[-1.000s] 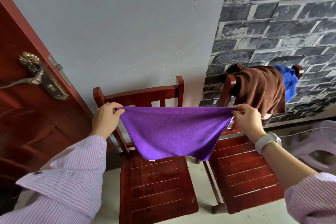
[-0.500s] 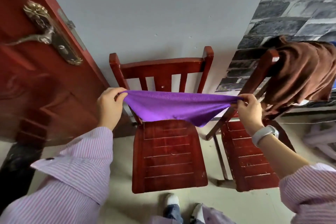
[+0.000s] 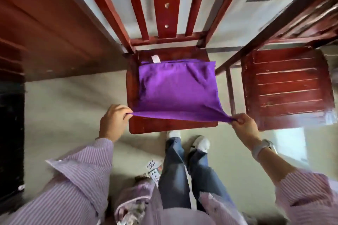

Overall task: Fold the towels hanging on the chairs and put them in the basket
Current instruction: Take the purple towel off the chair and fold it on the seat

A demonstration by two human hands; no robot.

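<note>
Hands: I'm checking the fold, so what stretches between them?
In the head view, the purple towel's taut near edge spans left hand to right hand.

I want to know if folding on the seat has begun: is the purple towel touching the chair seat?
Touching. The head view shows the purple towel lying flat on the chair seat at its far end, while its near edge is pinched by both hands.

Both arms reach forward toward 12 o'clock in striped sleeves. The left hand [image 3: 114, 121] pinches the towel [image 3: 176, 89] corner at 9 o'clock; the right hand [image 3: 244, 124], watch on wrist, pinches the corner at 3 o'clock.
</note>
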